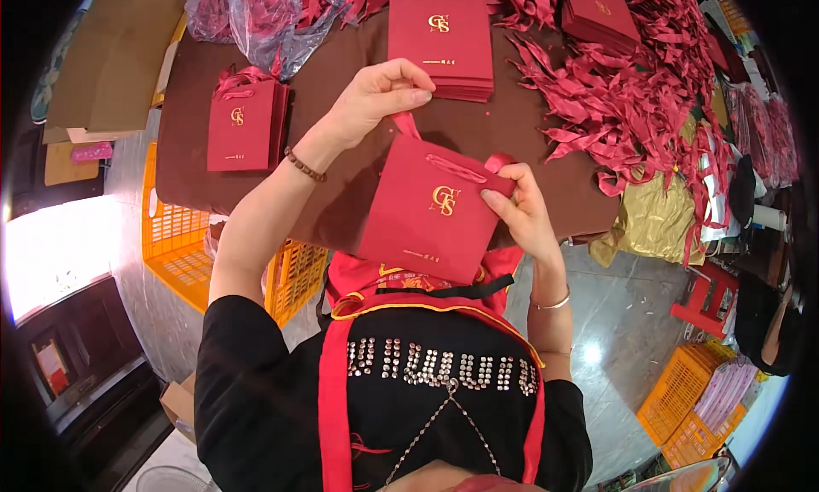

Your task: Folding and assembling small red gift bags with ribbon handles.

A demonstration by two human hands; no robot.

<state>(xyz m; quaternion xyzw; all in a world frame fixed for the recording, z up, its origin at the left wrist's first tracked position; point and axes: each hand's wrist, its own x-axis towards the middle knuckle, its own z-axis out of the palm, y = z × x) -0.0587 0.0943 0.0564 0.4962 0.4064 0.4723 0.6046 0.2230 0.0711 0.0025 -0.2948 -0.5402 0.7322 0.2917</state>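
A small red paper gift bag (409, 210) with a gold emblem tilts in front of me, near the table's front edge. My right hand (525, 210) grips its upper right corner, thumb on the front face. Beside that hand a loop of red ribbon (500, 161) stands out, and another stretch of ribbon lies across the bag's upper front. Above the bag, my left hand (384, 99) is closed in a pinch on the ribbon (408, 125) that rises from the bag's top left. Its fingertips are close to a stack of flat red bags (441, 48).
Bags with ribbon handles (243, 125) lie at the table's left. Loose red ribbons (589, 108) heap on the right, near more stacked bags (600, 14). A clear plastic bag (277, 23) lies at the back left. Orange crates (175, 244) and a red stool (706, 300) stand below.
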